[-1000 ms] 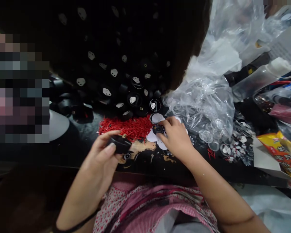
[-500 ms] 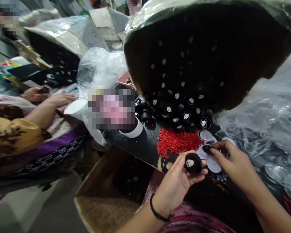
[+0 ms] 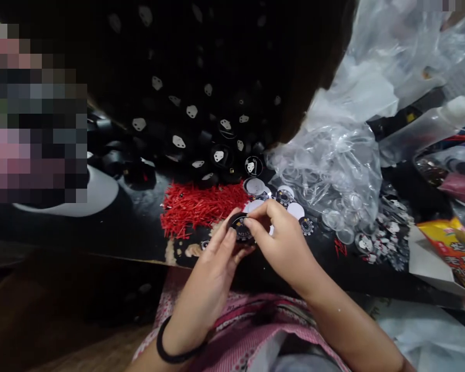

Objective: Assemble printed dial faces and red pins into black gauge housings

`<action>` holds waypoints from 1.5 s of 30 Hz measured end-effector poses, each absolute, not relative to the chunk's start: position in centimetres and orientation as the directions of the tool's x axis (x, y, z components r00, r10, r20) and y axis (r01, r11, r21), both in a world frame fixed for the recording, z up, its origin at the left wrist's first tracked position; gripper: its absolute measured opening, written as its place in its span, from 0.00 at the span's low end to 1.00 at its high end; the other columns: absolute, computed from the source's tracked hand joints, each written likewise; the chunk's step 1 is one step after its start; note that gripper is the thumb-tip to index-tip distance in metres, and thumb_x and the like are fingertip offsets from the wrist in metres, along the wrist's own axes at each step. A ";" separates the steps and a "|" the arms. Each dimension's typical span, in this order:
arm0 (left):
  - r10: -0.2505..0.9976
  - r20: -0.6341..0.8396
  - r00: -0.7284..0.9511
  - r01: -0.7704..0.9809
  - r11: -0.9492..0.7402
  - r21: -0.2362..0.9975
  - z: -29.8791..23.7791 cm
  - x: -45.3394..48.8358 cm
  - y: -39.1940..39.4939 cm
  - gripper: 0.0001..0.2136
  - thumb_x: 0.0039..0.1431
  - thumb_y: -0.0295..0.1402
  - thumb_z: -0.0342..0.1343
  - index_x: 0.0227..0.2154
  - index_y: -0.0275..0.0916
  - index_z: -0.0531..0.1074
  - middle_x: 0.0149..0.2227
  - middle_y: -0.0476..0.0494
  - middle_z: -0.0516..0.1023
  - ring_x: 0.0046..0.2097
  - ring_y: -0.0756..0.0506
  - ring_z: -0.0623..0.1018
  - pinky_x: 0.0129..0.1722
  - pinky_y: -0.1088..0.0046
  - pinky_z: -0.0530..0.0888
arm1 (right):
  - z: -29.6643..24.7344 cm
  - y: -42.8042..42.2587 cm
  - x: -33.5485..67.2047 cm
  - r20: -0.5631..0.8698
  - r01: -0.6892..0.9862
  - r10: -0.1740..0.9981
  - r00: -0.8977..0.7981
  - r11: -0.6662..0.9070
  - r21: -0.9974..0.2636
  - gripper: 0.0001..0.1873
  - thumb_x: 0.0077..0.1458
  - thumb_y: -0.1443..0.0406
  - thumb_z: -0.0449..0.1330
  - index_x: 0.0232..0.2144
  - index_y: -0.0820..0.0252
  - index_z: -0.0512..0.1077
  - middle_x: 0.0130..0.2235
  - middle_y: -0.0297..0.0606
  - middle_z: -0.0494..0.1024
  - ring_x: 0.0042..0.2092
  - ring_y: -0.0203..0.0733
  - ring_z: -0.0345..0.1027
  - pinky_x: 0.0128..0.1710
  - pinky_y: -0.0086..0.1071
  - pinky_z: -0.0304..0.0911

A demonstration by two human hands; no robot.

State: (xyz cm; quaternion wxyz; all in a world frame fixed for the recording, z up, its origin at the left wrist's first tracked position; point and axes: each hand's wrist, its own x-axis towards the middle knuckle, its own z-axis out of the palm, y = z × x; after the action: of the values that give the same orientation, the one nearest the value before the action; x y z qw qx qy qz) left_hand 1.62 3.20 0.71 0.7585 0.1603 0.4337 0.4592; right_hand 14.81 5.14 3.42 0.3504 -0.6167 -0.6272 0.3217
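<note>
My left hand and my right hand meet over the table's near edge, both closed on one small round black part with a printed dial face. The left fingers cradle it from below and the left; the right fingertips pinch its top right rim. Just behind the hands lie several white and printed discs and a heap of thin red pins on the black table.
A large pile of black round parts with white tabs fills the back. Clear plastic bags with transparent caps lie at the right, loose printed discs beyond them, a yellow snack packet at far right. A white lid sits left.
The camera swung left and back again. The left hand brought its black part over to the right hand, which picked up a dial disc; both hands now meet on the part.
</note>
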 end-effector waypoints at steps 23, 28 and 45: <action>0.846 -0.512 0.150 -0.302 0.532 0.791 -2.2 -2.1 1.7 0.18 0.54 0.39 0.65 0.48 0.44 0.76 0.51 0.44 0.80 0.52 0.38 0.79 0.50 0.63 0.77 | 3.2 4.5 15.3 -0.197 0.652 0.947 -0.255 0.018 -0.758 0.05 0.61 0.68 0.56 0.38 0.59 0.72 0.38 0.36 0.79 0.39 0.39 0.71 0.42 0.34 0.63; 0.874 -0.487 0.008 -0.471 0.433 0.769 -1.1 -2.6 2.1 0.11 0.58 0.36 0.61 0.44 0.41 0.77 0.48 0.43 0.82 0.51 0.41 0.79 0.53 0.64 0.75 | 1.4 7.3 12.7 -0.073 0.946 0.970 -0.231 0.206 -0.250 0.10 0.62 0.65 0.54 0.35 0.65 0.73 0.38 0.50 0.79 0.42 0.54 0.71 0.44 0.48 0.59; 0.828 -0.555 0.079 -0.717 0.434 0.545 0.0 -0.9 3.0 0.11 0.64 0.33 0.54 0.41 0.34 0.78 0.46 0.36 0.83 0.51 0.41 0.81 0.55 0.62 0.75 | 2.1 5.4 14.1 -0.052 0.669 0.981 -0.185 0.087 -0.739 0.04 0.59 0.65 0.60 0.34 0.60 0.70 0.35 0.35 0.75 0.36 0.37 0.66 0.37 0.31 0.60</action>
State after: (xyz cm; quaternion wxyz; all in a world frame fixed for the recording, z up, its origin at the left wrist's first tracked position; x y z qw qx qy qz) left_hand -0.86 2.99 -0.04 0.7316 0.0649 0.4261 0.5282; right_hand 14.13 5.43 2.08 0.2399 -0.5918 -0.6971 0.3261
